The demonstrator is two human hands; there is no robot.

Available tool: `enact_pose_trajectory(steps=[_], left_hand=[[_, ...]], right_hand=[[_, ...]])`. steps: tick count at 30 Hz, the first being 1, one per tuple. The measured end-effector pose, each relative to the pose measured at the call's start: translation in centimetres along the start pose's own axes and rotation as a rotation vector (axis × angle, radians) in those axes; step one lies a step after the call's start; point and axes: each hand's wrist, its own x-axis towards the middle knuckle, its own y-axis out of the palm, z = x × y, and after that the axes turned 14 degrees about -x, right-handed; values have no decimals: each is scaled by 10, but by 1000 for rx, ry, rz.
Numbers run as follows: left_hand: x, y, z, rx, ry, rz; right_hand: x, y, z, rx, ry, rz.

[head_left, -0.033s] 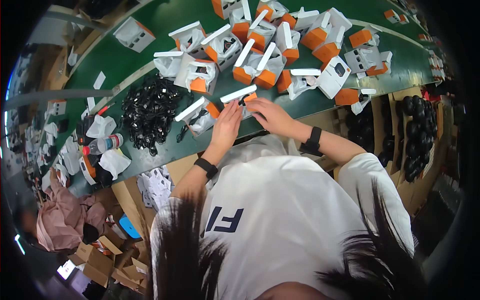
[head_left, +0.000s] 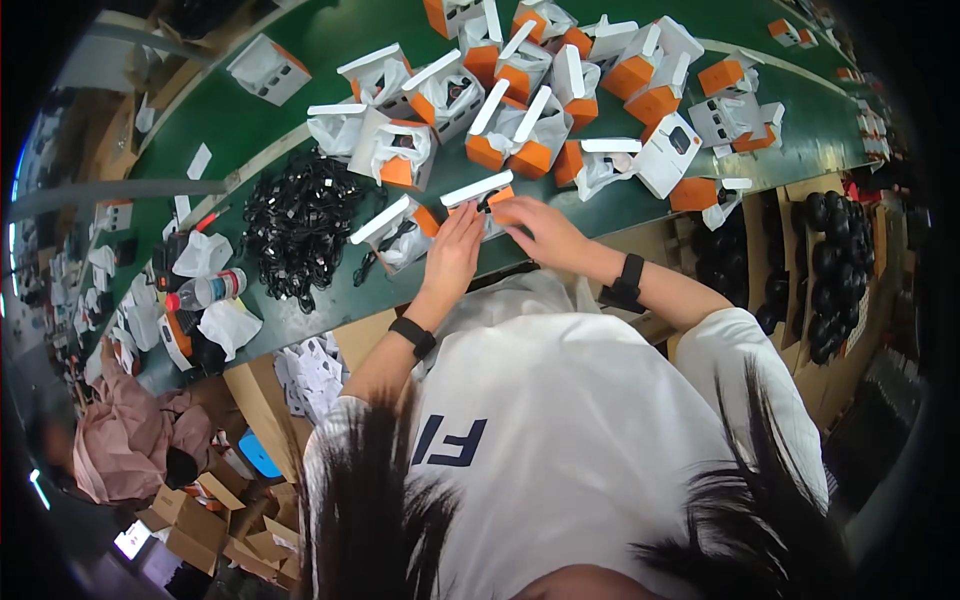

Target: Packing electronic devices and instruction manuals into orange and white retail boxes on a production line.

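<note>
Both my hands are at one small white-and-orange box near the table's front edge, its white lid flap standing up and a dark item partly showing inside. My left hand holds the box's near left side, fingers close together at the opening. My right hand grips its right end, fingers bent round the orange edge; some fingertips are hidden. Just left of my left hand stands another open box with a white bag and a black cable in it. Farther left lies a heap of black cables.
Many open white-and-orange boxes crowd the green table beyond my hands. A bottle and white bags lie at left. Below the table edge stand cardboard boxes; a person in pink is at far left. Black bundles hang at right.
</note>
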Motion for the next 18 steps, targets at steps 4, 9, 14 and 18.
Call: enact_pose_trajectory(steps=[4,9,14,18], left_hand=[[6,-7,-4,108,24,40],[9,-11,-9,159,-10,36],[-6,-16,-13,-55,-34,-61],[-3,-37,-30,-88,-260,-18]], right_hand=[[15,-2,9,531,301,-345],[16,1,-7,677,165,-178],[9,-4,-14,312,21,-147],[2,3,-26,184,-30,-84]])
